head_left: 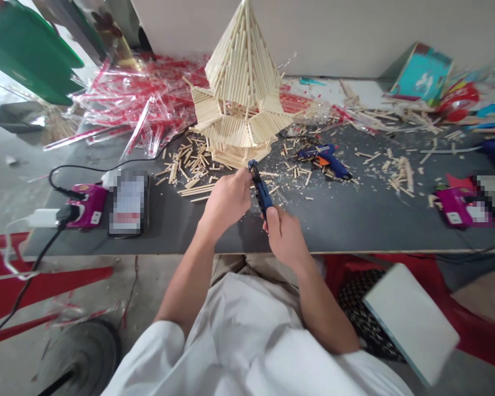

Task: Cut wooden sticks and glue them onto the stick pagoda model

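- Stick model (pixel 245 66), tiered, with a pointed roof: upright at the far middle of the dark table (pixel 177 234), just beyond both hands.
- Blue hand tool (pixel 263 192), plier-like: tilted, its head up against the left fingertips, near the model's base.
- Right hand (pixel 286 234): closed around the tool's handles.
- Left hand (pixel 227 201): fingertips drawn together at the tool's head; whether a stick lies between them, cannot tell.
- Short cut sticks (pixel 187 162): scattered left of the model's base.
- Glue gun (pixel 332 165), blue: lying right of the model, untouched.
- Step in hand, by judgement: trimming a small piece with the tool.
- Next move, by judgement: calls for a steady left pinch, fingertips clear of the bite, and a controlled right squeeze.
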